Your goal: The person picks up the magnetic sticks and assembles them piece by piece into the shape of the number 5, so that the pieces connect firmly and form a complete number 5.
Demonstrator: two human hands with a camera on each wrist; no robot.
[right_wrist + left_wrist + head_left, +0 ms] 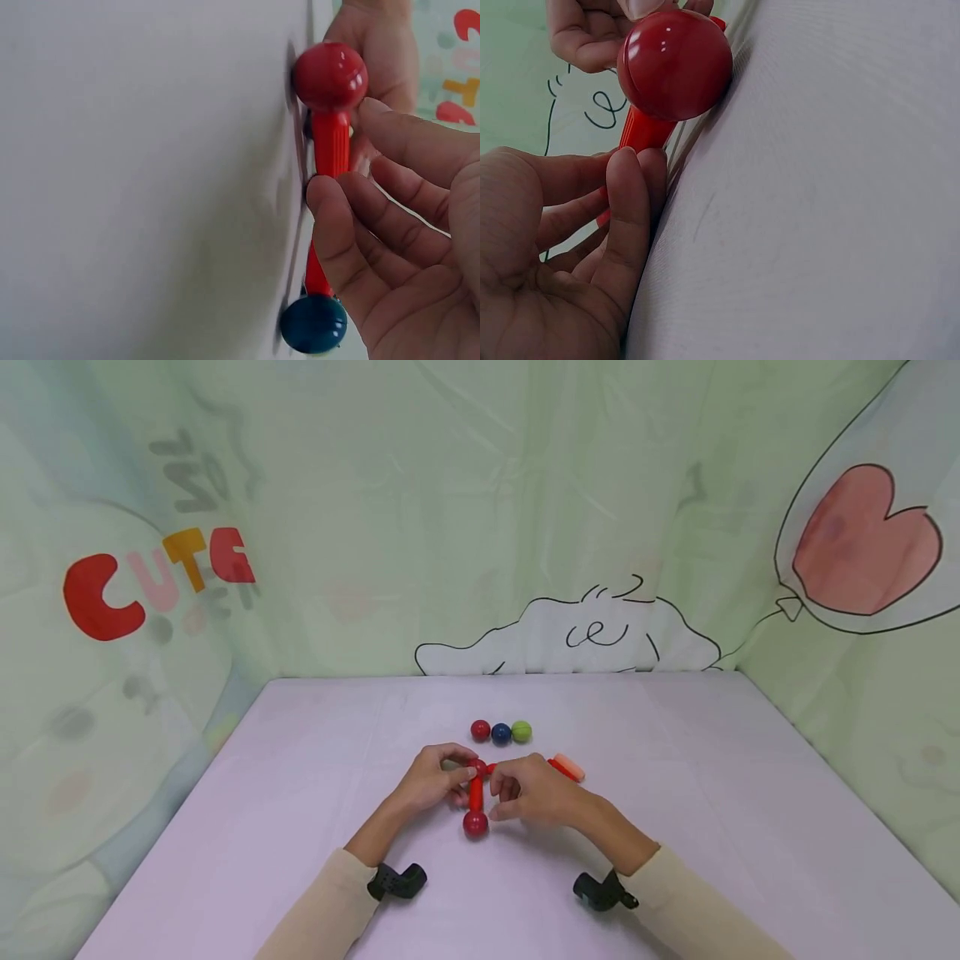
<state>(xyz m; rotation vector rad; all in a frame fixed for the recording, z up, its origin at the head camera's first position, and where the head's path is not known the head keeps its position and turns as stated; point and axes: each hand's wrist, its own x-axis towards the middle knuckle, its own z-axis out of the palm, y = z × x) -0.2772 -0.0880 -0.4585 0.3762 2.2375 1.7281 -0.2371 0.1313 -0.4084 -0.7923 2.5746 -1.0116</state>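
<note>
Red rod [476, 797] lies between the left hand [429, 779], pinching its far red ball [478, 767], and the right hand [538, 790], just beside, thumb and fingers apart.

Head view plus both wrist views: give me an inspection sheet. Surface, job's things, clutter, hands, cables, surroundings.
Surface: pale tabletop, faint creases.
Job's things: red rod between front red ball and rear red ball; second red rod runs right from the rear ball, partly hidden.
Clutter: spare red ball, blue ball and green ball in a row behind; orange stick beside a red stick.
Left hand: grips the rear red ball's end.
Right hand: fingers bent, close by the rod; contact unclear.
Cables: nothing seen.
Surroundings: pale green backdrop, CUTE lettering, heart balloon.
</note>
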